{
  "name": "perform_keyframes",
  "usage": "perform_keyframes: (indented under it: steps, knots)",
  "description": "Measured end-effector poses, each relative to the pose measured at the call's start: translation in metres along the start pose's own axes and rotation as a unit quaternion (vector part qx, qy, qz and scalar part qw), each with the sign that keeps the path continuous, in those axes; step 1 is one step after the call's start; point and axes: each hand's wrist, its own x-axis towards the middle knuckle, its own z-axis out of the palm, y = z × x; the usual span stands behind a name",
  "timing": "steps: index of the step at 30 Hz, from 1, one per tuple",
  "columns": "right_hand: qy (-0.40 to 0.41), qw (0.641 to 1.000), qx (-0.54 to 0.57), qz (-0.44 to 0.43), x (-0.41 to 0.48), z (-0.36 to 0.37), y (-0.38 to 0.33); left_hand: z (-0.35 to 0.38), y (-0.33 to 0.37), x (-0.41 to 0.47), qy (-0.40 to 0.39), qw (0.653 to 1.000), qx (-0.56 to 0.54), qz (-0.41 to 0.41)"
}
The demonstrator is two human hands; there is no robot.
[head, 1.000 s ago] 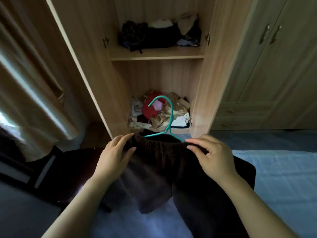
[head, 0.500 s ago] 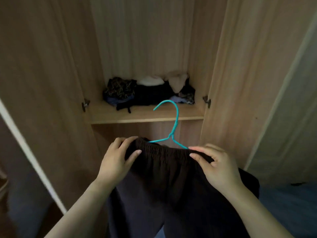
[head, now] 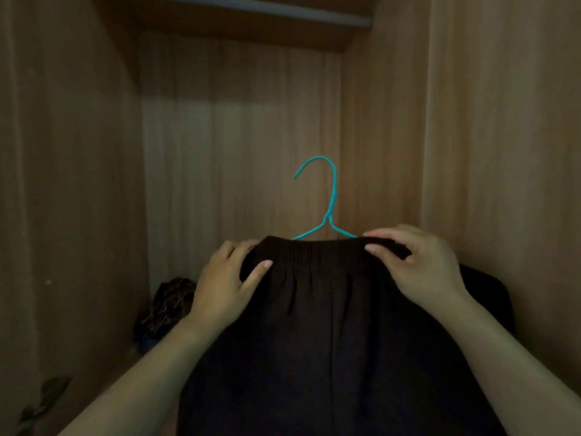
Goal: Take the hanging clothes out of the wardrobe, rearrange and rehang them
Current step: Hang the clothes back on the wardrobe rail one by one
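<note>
Wardrobe (head: 239, 152) open ahead: back panel behind everything, side walls at left and right. Horizontal bar (head: 251, 11) across top, above hanger (head: 334, 193), well apart from it. Hanger at centre, before back panel, hook up and opening to left, shoulders inside garment (head: 314, 325) waistband. Garment hangs below hanger, between both forearms. Left hand (head: 223, 291) grips waistband's left end, right hand (head: 421, 265) its right end, hanger neck between them. Crumpled clothes (head: 169, 303) low left inside wardrobe, behind left wrist.
</note>
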Motion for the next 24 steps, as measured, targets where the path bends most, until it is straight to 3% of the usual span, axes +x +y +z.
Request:
perform_keyframes:
  steps: [13,24]
  knots:
    - [0.096,0.989,-0.064,-0.093,0.306,0.051,0.072,0.070,-0.051,0.319,0.178,0.979,0.033,0.098]
    - [0.203,0.953,-0.209,-0.078,0.461,0.055,0.091,0.107,-0.070,0.504,0.207,0.958,-0.027,0.195]
